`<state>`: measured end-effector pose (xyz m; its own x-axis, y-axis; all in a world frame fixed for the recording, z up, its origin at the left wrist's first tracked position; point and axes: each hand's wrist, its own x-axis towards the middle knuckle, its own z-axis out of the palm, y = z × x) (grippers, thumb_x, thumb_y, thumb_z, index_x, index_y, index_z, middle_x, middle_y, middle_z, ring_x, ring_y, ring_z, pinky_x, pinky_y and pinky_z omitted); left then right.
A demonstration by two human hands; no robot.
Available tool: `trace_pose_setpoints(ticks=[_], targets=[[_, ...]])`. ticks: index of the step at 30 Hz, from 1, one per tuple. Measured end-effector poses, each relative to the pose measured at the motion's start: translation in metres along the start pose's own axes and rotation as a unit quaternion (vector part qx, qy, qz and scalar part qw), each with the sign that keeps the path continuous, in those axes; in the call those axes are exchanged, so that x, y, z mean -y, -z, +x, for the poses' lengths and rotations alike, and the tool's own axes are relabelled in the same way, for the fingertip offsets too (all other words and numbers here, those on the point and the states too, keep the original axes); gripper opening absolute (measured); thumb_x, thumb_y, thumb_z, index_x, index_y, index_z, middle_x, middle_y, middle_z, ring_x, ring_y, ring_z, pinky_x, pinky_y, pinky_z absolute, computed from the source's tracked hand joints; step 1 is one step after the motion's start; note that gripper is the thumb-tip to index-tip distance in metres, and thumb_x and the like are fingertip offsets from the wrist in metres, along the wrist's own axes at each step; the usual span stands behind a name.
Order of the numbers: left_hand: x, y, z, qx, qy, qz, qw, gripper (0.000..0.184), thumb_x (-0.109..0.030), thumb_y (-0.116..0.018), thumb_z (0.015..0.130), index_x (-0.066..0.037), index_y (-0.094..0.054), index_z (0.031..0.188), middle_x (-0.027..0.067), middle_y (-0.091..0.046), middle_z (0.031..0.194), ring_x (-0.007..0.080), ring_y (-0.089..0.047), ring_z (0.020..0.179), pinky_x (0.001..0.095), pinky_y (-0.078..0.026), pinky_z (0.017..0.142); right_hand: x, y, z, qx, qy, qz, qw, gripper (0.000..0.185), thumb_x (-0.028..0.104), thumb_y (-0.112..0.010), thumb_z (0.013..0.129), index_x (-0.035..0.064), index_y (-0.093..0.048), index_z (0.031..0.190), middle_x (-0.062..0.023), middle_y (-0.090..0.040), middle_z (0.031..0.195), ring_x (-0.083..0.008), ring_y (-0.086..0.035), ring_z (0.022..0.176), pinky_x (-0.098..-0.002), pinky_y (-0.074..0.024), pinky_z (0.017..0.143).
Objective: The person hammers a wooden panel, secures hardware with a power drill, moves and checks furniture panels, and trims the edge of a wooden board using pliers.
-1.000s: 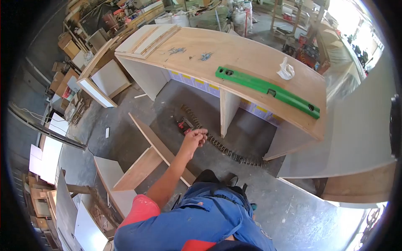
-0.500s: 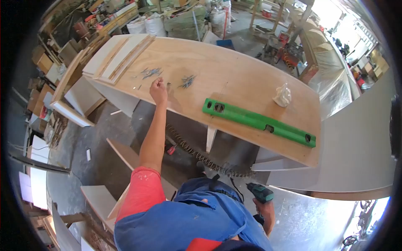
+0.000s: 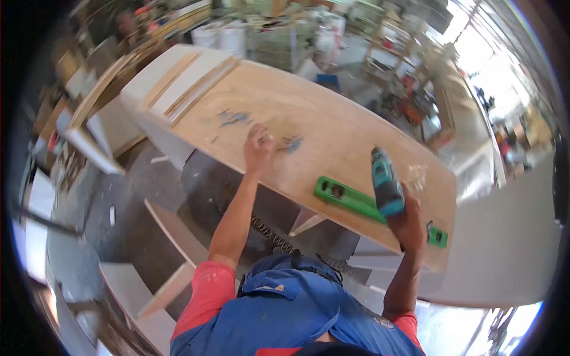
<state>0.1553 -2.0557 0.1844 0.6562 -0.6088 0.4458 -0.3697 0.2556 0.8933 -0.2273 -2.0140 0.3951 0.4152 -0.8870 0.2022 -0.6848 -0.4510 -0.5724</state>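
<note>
My left hand (image 3: 259, 144) is over the wooden top (image 3: 332, 130), between two small piles of screws, one pile (image 3: 233, 117) to its left and the other (image 3: 291, 143) to its right. Its fingers are curled together, and blur hides whatever may be between them. A teal and black cordless drill (image 3: 385, 178) is in my right hand (image 3: 409, 218), held above the top with its nose pointing away from me. Beneath the drill and forearm lies a green spirit level (image 3: 350, 199), partly covered by them. A crumpled clear plastic bag (image 3: 417, 177) sits just beyond my right hand.
Pale strips and boards (image 3: 193, 83) lie on the far left of the top. An open wooden frame (image 3: 95, 139) stands left of it. On the floor are joined panels (image 3: 178, 231) and a coiled hose (image 3: 270, 233). A large grey panel (image 3: 493, 237) is at the right.
My right hand has raised the drill from beside my hip to above the wooden top. My left hand has shifted right, from the left screw pile to between the piles. The view has turned.
</note>
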Motion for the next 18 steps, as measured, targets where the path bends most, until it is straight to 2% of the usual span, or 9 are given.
trace_pose_setpoints(ticks=[3,5,8,9,12,13,14,15,18], targets=[[-0.011,0.025,-0.025,-0.112,-0.034,-0.089,0.989,0.034,-0.011,-0.063,0.085,-0.002,-0.061,0.118,0.0174,-0.06,0.123,0.0333,-0.056,0.118,0.0373,-0.044,0.102,-0.046,-0.044,0.076,0.046,0.059,-0.036,0.997,0.043,0.013,-0.07,0.081,0.0034,-0.057,0.122,-0.0219,-0.068,0.104,-0.0377,-0.066,0.099,-0.042,-0.0505,0.083],[-0.025,0.064,-0.064,-0.194,-0.088,0.108,0.971,0.03,-0.009,-0.064,0.084,-0.006,-0.062,0.114,0.0155,-0.06,0.121,0.0329,-0.056,0.117,0.0375,-0.045,0.099,-0.065,-0.075,0.122,0.048,0.077,-0.056,0.994,0.046,0.016,-0.069,0.083,0.0039,-0.056,0.126,-0.0228,-0.066,0.111,-0.038,-0.064,0.105,-0.0439,-0.0488,0.088],[-0.034,0.119,-0.152,-0.256,-0.042,0.166,0.951,0.029,-0.006,-0.063,0.083,-0.008,-0.063,0.111,0.0141,-0.06,0.121,0.0331,-0.057,0.115,0.0392,-0.047,0.096,-0.109,-0.109,0.172,0.081,0.102,-0.122,0.984,0.051,0.021,-0.071,0.084,0.0002,-0.053,0.127,-0.025,-0.063,0.115,-0.0374,-0.061,0.109,-0.0444,-0.0458,0.093],[-0.033,0.14,-0.186,-0.256,0.016,0.22,0.941,0.03,-0.003,-0.063,0.082,-0.004,-0.063,0.112,0.0124,-0.058,0.123,0.0319,-0.059,0.109,0.038,-0.045,0.097,-0.123,-0.118,0.186,0.091,0.092,-0.135,0.982,0.053,0.021,-0.072,0.084,-0.0017,-0.052,0.127,-0.0251,-0.063,0.114,-0.0372,-0.061,0.108,-0.0438,-0.0456,0.093],[0.027,0.196,-0.323,-0.271,0.21,0.285,0.895,0.028,-0.008,-0.064,0.079,-0.01,-0.068,0.106,0.014,-0.064,0.112,0.0362,-0.061,0.103,0.0436,-0.05,0.088,-0.151,-0.135,0.212,0.108,0.107,-0.168,0.974,0.056,0.022,-0.074,0.082,-0.0052,-0.051,0.126,-0.0244,-0.063,0.111,-0.0364,-0.061,0.105,-0.0428,-0.0448,0.093],[0.056,0.212,-0.39,-0.242,0.281,0.371,0.852,0.027,-0.014,-0.065,0.078,-0.01,-0.069,0.105,0.0165,-0.066,0.106,0.038,-0.062,0.102,0.0455,-0.05,0.088,-0.152,-0.137,0.212,0.123,0.126,-0.168,0.97,0.056,0.022,-0.074,0.082,-0.0052,-0.051,0.126,-0.0244,-0.063,0.111,-0.0364,-0.061,0.105,-0.0428,-0.0448,0.093],[0.085,0.227,-0.464,-0.258,0.4,0.31,0.823,0.03,-0.02,-0.063,0.079,-0.008,-0.068,0.106,0.0188,-0.067,0.104,0.0388,-0.062,0.102,0.0462,-0.051,0.087,-0.154,-0.138,0.212,0.134,0.123,-0.16,0.97,0.059,0.022,-0.075,0.08,-0.0049,-0.05,0.126,-0.0244,-0.063,0.111,-0.0368,-0.061,0.105,-0.0431,-0.0446,0.093],[0.053,0.235,-0.49,-0.271,0.542,0.291,0.74,0.031,-0.02,-0.061,0.079,-0.004,-0.068,0.104,0.0219,-0.068,0.102,0.0396,-0.063,0.101,0.0471,-0.051,0.087,-0.159,-0.139,0.212,0.143,0.118,-0.152,0.971,0.061,0.022,-0.076,0.079,-0.0046,-0.05,0.127,-0.0245,-0.063,0.112,-0.0372,-0.06,0.106,-0.0434,-0.0443,0.094],[0.023,0.237,-0.609,-0.304,0.65,0.315,0.621,0.032,-0.022,-0.058,0.079,-0.004,-0.071,0.103,0.0239,-0.067,0.106,0.0398,-0.064,0.103,0.0475,-0.052,0.087,-0.192,-0.146,0.22,0.187,0.141,-0.059,0.97,0.064,0.022,-0.077,0.077,-0.0036,-0.049,0.128,-0.0238,-0.063,0.111,-0.0373,-0.061,0.105,-0.0443,-0.0442,0.094]])
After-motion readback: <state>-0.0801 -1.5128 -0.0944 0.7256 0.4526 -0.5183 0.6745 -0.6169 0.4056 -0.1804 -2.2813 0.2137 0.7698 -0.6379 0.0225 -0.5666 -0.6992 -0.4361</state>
